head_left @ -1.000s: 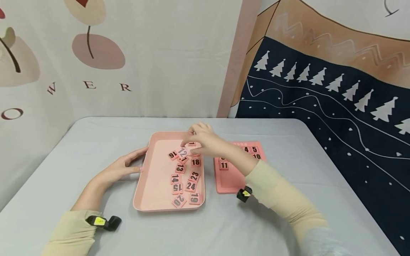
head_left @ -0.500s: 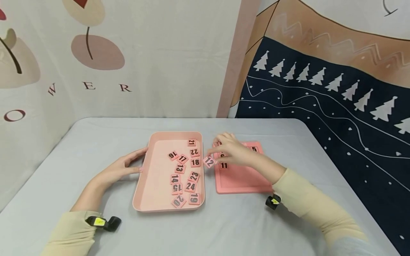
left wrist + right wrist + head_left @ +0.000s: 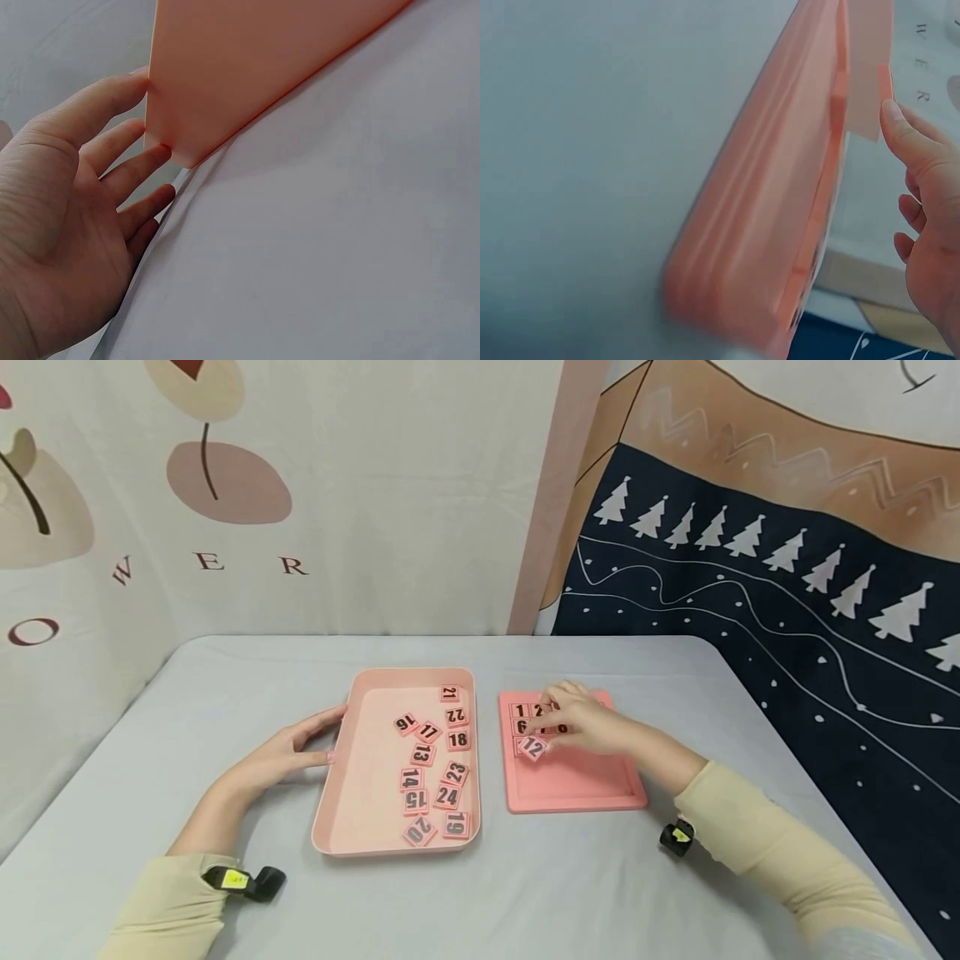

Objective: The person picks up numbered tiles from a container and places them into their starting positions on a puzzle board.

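My right hand [image 3: 588, 722] pinches a pink number tile marked 12 [image 3: 532, 747] between thumb and fingers, tilted over the left part of the pink number board [image 3: 581, 789]. In the right wrist view the tile [image 3: 886, 82] shows edge-on at the thumb tip. Upper rows of the board hold tiles such as 1 [image 3: 520, 711] and 6 [image 3: 521, 727]; the hand covers others, and the 11 tile is mostly hidden behind the 12. My left hand [image 3: 281, 760], fingers extended, rests against the left side of the light pink tray [image 3: 352, 802]; the left wrist view shows its fingertips touching the tray wall.
Several number tiles lie loose in the tray's right half, among them 18 [image 3: 458, 741], 13 [image 3: 422, 754] and 20 [image 3: 419, 831], turned various ways. A narrow strip of the grey-covered table [image 3: 491, 827] separates tray and board. Patterned cloths [image 3: 405, 527] hang behind.
My right hand has carried the 12 tile rightward from the tray, across the gap, to above the board. My left hand has stayed at the tray's side.
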The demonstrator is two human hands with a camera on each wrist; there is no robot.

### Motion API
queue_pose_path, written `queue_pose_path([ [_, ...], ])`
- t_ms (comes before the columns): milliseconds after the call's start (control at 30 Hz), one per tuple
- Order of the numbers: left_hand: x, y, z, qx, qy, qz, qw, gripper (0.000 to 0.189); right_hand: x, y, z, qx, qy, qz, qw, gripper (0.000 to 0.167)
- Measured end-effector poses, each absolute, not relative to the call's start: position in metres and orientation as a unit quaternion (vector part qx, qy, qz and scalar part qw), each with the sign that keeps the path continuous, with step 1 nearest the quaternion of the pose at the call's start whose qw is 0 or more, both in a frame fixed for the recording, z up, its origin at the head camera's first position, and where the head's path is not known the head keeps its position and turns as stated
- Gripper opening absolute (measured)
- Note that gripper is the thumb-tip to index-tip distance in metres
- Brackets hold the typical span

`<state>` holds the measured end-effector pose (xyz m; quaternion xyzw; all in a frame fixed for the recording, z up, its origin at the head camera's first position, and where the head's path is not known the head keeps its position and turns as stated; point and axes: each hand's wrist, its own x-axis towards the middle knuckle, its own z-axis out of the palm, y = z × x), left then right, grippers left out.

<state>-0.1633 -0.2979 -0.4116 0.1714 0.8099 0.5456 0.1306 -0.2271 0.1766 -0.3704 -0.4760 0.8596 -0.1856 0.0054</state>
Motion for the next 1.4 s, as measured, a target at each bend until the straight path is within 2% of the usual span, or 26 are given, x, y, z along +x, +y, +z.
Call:
queue_pose_path([
  [600, -0.163, -0.296, -0.410, 0.175, 0.810, 0.544, 0.130, 0.069, -0.233, 0.202, -0.379, -0.442, 0.870, -0.206, 0.071, 0.034],
  [867, -0.163, -0.296, -0.410, 0.175, 0.811, 0.543, 0.127, 0.069, -0.238, 0.202, -0.381, -0.450, 0.870, -0.190, 0.067, 0.033],
  [1400, -0.163, -0.297, -0.410, 0.174, 0.810, 0.544, 0.129, 0.069, -0.241, 0.195, -0.384, -0.457, 0.867, -0.199, 0.024, 0.025],
])
